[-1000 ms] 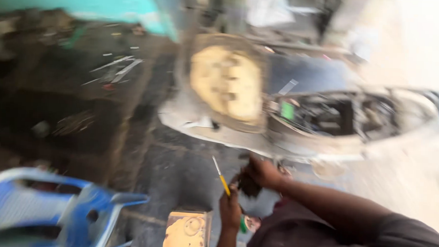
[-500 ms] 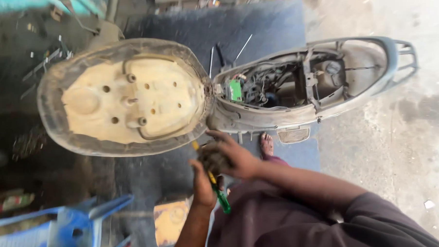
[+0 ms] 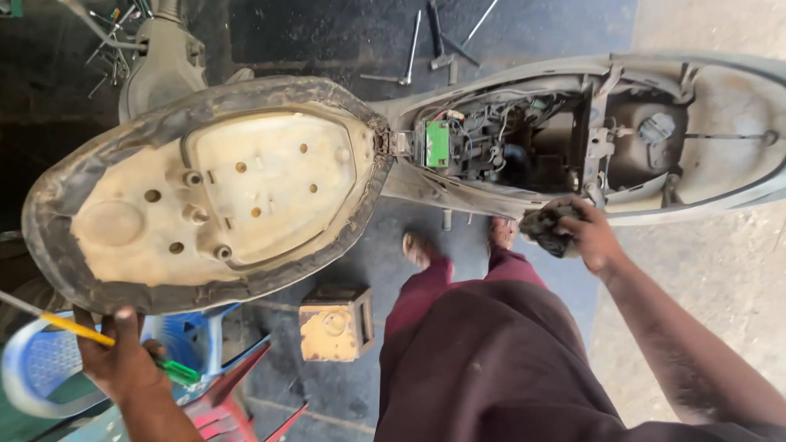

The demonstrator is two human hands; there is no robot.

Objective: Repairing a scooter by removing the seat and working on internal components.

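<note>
One scooter (image 3: 719, 110) stands with its one seat (image 3: 202, 193) flipped up, pale underside showing. Two hands are in view. The left hand (image 3: 122, 360), low at the seat's near edge, is closed around one screwdriver (image 3: 76, 332) with a yellow shaft and green handle. The right hand (image 3: 588, 236), arm stretched forward, grips one dark rag (image 3: 545, 228) against the rim of the open compartment, where one green-topped battery (image 3: 437, 144) sits. One yellowish box (image 3: 335, 322) lies on the floor between seat and legs. Several long tools (image 3: 430, 35) lie beyond the scooter; two plastic chairs, blue (image 3: 44, 366) and red (image 3: 239, 403), stand near the left hand.
</note>
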